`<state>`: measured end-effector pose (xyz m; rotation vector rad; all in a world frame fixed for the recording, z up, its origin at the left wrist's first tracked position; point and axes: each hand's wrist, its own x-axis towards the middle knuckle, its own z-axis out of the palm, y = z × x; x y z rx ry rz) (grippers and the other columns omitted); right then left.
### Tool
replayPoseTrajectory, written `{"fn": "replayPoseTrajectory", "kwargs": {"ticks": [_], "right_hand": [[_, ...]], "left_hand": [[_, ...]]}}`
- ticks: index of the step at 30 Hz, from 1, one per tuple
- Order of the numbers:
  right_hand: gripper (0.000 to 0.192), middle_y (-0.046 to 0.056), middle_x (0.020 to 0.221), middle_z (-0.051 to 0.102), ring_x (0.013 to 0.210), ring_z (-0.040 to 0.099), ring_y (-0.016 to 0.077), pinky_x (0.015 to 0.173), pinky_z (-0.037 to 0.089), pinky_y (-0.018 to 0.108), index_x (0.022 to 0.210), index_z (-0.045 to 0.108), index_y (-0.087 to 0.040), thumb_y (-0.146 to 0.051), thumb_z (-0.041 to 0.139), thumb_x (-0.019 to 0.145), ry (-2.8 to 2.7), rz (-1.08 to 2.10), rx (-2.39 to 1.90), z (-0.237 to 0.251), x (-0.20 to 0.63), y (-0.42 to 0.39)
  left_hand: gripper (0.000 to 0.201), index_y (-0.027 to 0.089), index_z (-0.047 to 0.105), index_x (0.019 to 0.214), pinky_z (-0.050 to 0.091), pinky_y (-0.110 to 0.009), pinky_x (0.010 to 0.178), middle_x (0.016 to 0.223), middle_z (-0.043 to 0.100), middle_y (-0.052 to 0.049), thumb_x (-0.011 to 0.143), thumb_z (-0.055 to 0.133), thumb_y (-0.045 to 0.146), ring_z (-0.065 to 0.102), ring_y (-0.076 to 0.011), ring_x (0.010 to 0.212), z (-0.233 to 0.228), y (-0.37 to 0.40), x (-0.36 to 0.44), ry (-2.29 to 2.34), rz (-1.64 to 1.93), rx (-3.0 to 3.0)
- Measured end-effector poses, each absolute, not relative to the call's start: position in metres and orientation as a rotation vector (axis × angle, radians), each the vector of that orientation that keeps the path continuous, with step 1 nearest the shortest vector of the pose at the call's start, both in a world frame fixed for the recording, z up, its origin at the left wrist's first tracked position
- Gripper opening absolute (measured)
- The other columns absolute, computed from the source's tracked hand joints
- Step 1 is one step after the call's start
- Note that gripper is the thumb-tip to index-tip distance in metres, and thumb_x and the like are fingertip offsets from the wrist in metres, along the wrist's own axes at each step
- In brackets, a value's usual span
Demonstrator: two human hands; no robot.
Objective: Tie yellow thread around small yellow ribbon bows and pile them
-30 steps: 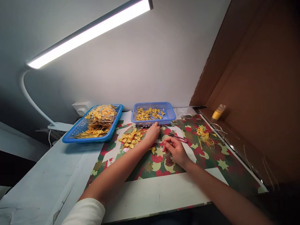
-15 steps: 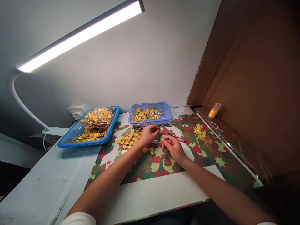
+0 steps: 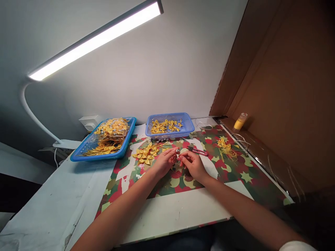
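Grey wall at twelve o'clock, brown cardboard panel [image 3: 288, 87] closing off the two o'clock side, long lit lamp bar [image 3: 96, 38] slanting overhead from ten o'clock. White table [image 3: 47, 202] below, mostly covered by a star-patterned red and green mat [image 3: 235, 177]. At ten o'clock on the table, large blue tray [image 3: 104, 143] heaped with yellow bows in clear bags. At twelve o'clock, smaller blue basket [image 3: 170, 124] with loose yellow bows inside. Just in front of the basket, toward eleven o'clock, loose pile of yellow bows [image 3: 146, 155] lying on the mat. At one o'clock, tangle of yellow thread scraps [image 3: 225, 148]; farther out at two o'clock, small yellow bottle [image 3: 240, 122] upright against the cardboard. Red-handled snips [image 3: 197, 151] flat on the mat just beyond the hands.

Left hand [image 3: 163, 162] and right hand [image 3: 192, 165] brought together at centre, fingertips nearly meeting, both pinching a tiny silvery piece [image 3: 178, 152] between them; too small to tell what exactly. Nothing lying between the hands and the snips; bow pile close by the left hand at eleven o'clock.
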<state>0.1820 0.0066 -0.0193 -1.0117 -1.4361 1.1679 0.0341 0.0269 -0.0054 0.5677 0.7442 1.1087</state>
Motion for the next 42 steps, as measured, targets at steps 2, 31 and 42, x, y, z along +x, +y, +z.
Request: {"fn": "replayPoseTrajectory", "kwargs": {"ticks": [2, 31, 42], "right_hand": [[0.026, -0.001, 0.057, 0.059, 0.051, 0.053, 0.0118, 0.049, 0.04, 0.023, 0.081, 0.061, -0.018, -0.044, 0.058, 0.083, -1.441, 1.164, -1.016, -0.019, 0.182, 0.007], [0.027, -0.001, 0.064, 0.064, 0.061, 0.062, 0.014, 0.05, 0.043, 0.022, 0.093, 0.058, -0.02, -0.043, 0.062, 0.08, -1.424, 1.313, -0.957, -0.015, 0.183, 0.004], [0.019, 0.002, 0.075, 0.068, 0.071, 0.063, 0.0167, 0.065, 0.048, 0.029, 0.096, 0.066, -0.02, -0.033, 0.057, 0.085, -1.711, 1.116, -1.086, -0.012, 0.189, 0.005]], "left_hand": [[0.03, 0.013, 0.074, 0.082, 0.044, -0.012, 0.054, 0.068, 0.065, 0.0, 0.058, 0.087, 0.024, 0.054, -0.0037, 0.058, -0.008, 0.026, 0.034, 0.753, 1.116, 0.603], [0.019, 0.019, 0.072, 0.074, 0.047, -0.031, 0.077, 0.087, 0.058, -0.005, 0.078, 0.07, 0.038, 0.057, -0.0167, 0.083, -0.005, 0.023, 0.018, 0.921, 1.312, 1.775], [0.029, 0.018, 0.065, 0.068, 0.041, -0.026, 0.064, 0.081, 0.059, -0.005, 0.074, 0.071, 0.047, 0.054, -0.0165, 0.078, 0.014, 0.029, 0.017, 0.958, 1.42, 1.533]]}}
